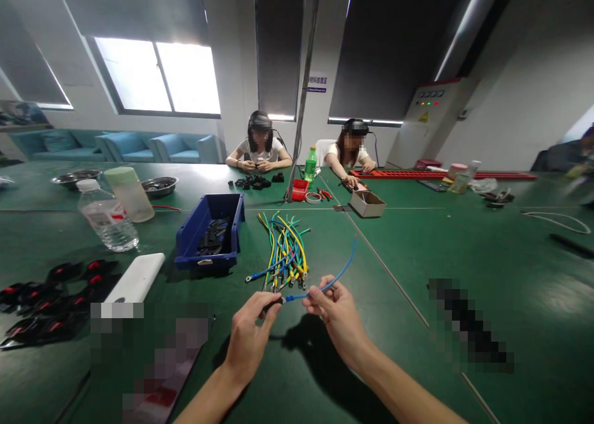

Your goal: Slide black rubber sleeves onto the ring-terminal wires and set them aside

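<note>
Your left hand [253,340] pinches a small black part [275,301], and your right hand [336,315] pinches the blue wire [297,298] just above the surface [417,257]. The two ends almost meet, so joining them likely calls for steady alignment.

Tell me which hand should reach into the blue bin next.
Left, probably: the blue bin lies nearer the left hand, though it pinches a black part; the right hand pinches the blue wire.
</note>
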A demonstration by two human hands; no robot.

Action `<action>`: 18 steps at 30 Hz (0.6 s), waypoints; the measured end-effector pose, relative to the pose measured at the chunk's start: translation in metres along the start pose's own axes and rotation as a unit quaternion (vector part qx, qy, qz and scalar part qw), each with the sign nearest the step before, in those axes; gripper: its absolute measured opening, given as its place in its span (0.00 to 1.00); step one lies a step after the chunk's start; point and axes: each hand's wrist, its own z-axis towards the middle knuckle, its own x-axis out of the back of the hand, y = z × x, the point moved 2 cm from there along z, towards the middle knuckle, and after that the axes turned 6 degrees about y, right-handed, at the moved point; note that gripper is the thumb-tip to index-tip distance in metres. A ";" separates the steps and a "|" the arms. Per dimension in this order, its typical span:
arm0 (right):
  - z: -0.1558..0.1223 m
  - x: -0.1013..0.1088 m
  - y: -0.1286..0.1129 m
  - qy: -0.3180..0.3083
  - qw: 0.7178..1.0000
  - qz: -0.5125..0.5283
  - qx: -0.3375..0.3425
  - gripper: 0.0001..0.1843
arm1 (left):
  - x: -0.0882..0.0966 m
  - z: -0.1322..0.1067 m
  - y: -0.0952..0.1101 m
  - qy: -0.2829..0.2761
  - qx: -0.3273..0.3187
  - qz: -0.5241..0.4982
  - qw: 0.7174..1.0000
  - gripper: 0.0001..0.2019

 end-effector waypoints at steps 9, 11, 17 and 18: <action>0.003 0.002 0.004 -0.027 0.999 -0.006 -0.024 0.22 | -0.001 0.002 -0.002 -0.018 0.036 -0.007 0.999 0.08; 0.002 0.002 0.004 -0.029 0.999 -0.023 -0.011 0.21 | -0.001 0.001 -0.002 -0.026 0.040 -0.010 0.999 0.08; 0.004 0.004 0.007 -0.026 0.999 -0.039 -0.007 0.22 | -0.002 0.001 -0.002 -0.026 0.048 -0.024 0.998 0.07; 0.005 0.004 0.007 -0.025 0.999 -0.037 -0.015 0.22 | -0.002 0.001 -0.002 -0.027 0.054 -0.028 0.998 0.07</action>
